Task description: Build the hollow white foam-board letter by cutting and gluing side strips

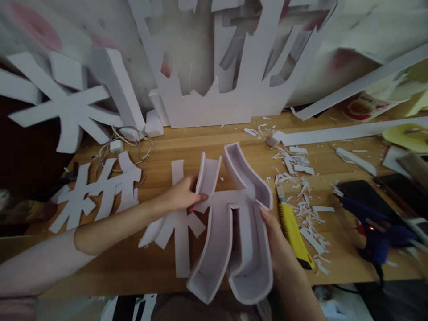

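Observation:
A large white foam-board character [187, 223] lies on the wooden table [160, 147], with raised side walls glued along its right part [247, 178]. My left hand [182, 194] is closed, pinching an upright white wall strip [209, 174] near the character's middle. My right hand [272, 232] is closed on the outer right wall of the walled section, its fingers curled over the edge.
A yellow utility knife [294, 229] lies just right of my right hand. A blue glue gun [374, 227] rests at the right among white offcuts [301, 178]. Another flat white character [96, 191] lies at the left. Large cut-out foam boards [234, 62] lean at the back.

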A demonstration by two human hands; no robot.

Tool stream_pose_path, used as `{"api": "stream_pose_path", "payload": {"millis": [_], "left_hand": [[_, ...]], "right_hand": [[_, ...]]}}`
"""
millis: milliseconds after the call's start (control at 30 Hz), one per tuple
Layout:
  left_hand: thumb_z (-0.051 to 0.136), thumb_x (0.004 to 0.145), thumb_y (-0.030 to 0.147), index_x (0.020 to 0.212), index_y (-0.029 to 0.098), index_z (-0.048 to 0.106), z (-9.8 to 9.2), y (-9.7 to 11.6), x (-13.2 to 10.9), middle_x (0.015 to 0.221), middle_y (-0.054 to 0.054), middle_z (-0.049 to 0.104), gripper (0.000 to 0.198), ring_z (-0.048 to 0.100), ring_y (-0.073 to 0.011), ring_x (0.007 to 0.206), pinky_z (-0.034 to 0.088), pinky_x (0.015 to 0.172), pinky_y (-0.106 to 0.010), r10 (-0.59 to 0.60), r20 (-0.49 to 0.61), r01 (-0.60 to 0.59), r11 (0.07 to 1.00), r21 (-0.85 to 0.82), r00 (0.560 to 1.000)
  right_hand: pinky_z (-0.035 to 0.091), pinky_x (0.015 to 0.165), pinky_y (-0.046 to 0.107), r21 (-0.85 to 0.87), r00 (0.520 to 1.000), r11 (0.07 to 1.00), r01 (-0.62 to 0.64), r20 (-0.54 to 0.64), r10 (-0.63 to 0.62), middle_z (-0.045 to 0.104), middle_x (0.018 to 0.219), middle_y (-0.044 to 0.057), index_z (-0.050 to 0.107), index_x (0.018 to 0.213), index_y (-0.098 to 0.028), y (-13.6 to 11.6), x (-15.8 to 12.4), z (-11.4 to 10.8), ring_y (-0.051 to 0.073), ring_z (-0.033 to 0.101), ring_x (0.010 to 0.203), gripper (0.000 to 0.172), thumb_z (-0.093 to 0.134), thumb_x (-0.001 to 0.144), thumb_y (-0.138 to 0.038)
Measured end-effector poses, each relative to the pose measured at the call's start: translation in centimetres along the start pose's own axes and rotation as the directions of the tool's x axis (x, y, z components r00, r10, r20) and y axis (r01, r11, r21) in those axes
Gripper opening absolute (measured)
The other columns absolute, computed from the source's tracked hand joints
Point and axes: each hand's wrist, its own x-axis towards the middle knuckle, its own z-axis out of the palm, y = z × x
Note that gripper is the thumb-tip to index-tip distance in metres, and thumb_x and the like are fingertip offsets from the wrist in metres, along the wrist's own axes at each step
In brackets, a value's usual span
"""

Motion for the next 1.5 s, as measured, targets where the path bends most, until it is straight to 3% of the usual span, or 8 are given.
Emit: {"api": "stream_pose_path", "payload": {"millis": [100, 300, 700, 900, 1033, 1233, 1367, 1500], "left_hand": [[0.063, 0.076, 0.004, 0.087, 0.015, 0.052, -1.2, -0.4, 1.4, 0.061, 0.007, 0.051, 0.019, 0.042, -0.0051, 0.035, 0.036, 0.033, -0.018, -0.042, -0.067, 0.041, 0.999, -0.006, 0.997], [0.07, 0.072, 0.01, 0.081, 0.015, 0.052, -4.0, -0.4, 4.0, 0.061, 0.005, 0.052, 0.021, 0.045, -0.0062, 0.041, 0.038, 0.036, -0.018, -0.013, -0.124, 0.012, 1.0, -0.004, 0.992], [0.061, 0.068, -0.001, 0.083, 0.013, 0.057, -5.8, 1.1, 9.8, 0.071, -0.003, 0.064, 0.021, 0.067, -0.0164, 0.065, 0.055, 0.061, -0.026, 0.021, -0.035, -0.019, 0.999, 0.048, 0.999], [0.072, 0.068, 0.009, 0.096, 0.015, 0.064, -8.3, 3.0, 7.9, 0.11, -0.011, 0.067, 0.029, 0.059, -0.0296, 0.114, 0.046, 0.101, -0.04, 0.227, -0.108, -0.187, 0.937, 0.295, 0.968], [0.063, 0.085, 0.024, 0.109, 0.017, 0.066, -9.7, 2.2, 5.6, 0.121, -0.01, 0.064, 0.025, 0.057, -0.028, 0.117, 0.04, 0.106, -0.044, 0.464, -0.082, -0.33, 0.733, 0.594, 0.882], [0.061, 0.088, 0.03, 0.115, 0.02, 0.063, -9.9, -2.9, 5.9, 0.13, -0.008, 0.059, 0.029, 0.051, -0.0218, 0.125, 0.037, 0.111, -0.041, 0.605, -0.137, -0.466, 0.72, 0.515, 0.784], [0.071, 0.081, 0.036, 0.123, 0.022, 0.059, -10.0, -4.6, 6.8, 0.137, -0.009, 0.054, 0.045, 0.04, -0.0252, 0.135, 0.029, 0.116, -0.046, 0.574, -0.051, -0.477, 0.724, 0.499, 0.817], [0.059, 0.082, 0.014, 0.123, 0.025, 0.058, -9.7, -5.6, 7.4, 0.14, -0.008, 0.051, 0.043, 0.033, -0.0254, 0.141, 0.022, 0.118, -0.052, 0.498, 0.007, -0.446, 0.769, 0.457, 0.867]], "right_hand": [[0.058, 0.079, 0.04, 0.144, 0.994, 0.983, -0.112, 0.031, 0.109, 0.07, 0.111, 0.008, 0.059, 0.113, -0.022, 0.1, 1.4, 1.2, 0.028, 0.069, 0.096, 0.055, 0.071, 0.073, -0.057], [0.055, 0.089, 0.044, 0.026, 0.99, 0.99, 0.135, 0.047, -0.137, 0.059, 0.133, 0.011, 0.039, 0.13, -0.025, -0.7, 4.8, 3.4, 0.029, 0.061, 0.115, 0.077, 0.078, 0.066, -0.043], [0.045, 0.103, 0.052, -0.133, 0.966, 0.971, 0.2, -0.141, -0.218, 0.066, 0.119, 0.011, 0.061, 0.116, -0.021, -0.9, 10.6, 2.6, 0.029, 0.062, 0.112, 0.058, 0.075, 0.064, -0.044], [0.044, 0.103, 0.052, -0.196, 0.955, 0.954, 0.226, -0.15, -0.257, 0.064, 0.123, 0.012, 0.059, 0.121, -0.022, -0.7, 10.1, 2.0, 0.028, 0.061, 0.114, 0.064, 0.079, 0.064, -0.046], [0.047, 0.1, 0.051, -0.28, 0.931, 0.92, 0.275, -0.16, -0.327, 0.058, 0.132, 0.013, 0.055, 0.126, -0.024, -0.4, 9.6, 1.5, 0.029, 0.058, 0.119, 0.065, 0.077, 0.07, -0.049], [0.035, 0.112, 0.051, -0.658, 0.81, 0.569, 0.493, 0.109, -0.576, 0.052, 0.138, 0.009, 0.054, 0.129, -0.026, -4.5, 8.4, 3.7, 0.025, 0.047, 0.131, 0.043, 0.06, 0.089, -0.041], [0.043, 0.106, 0.046, -0.759, 0.755, 0.301, 0.577, 0.356, -0.55, 0.054, 0.135, 0.009, 0.059, 0.123, -0.025, -7.1, 7.7, 6.7, 0.025, 0.052, 0.125, 0.035, 0.057, 0.092, -0.04], [0.045, 0.103, 0.052, -0.776, 0.711, 0.126, 0.618, 0.484, -0.51, 0.052, 0.136, 0.013, 0.055, 0.125, -0.02, -5.6, 8.2, 8.2, 0.029, 0.049, 0.127, 0.036, 0.056, 0.092, -0.035]]}}
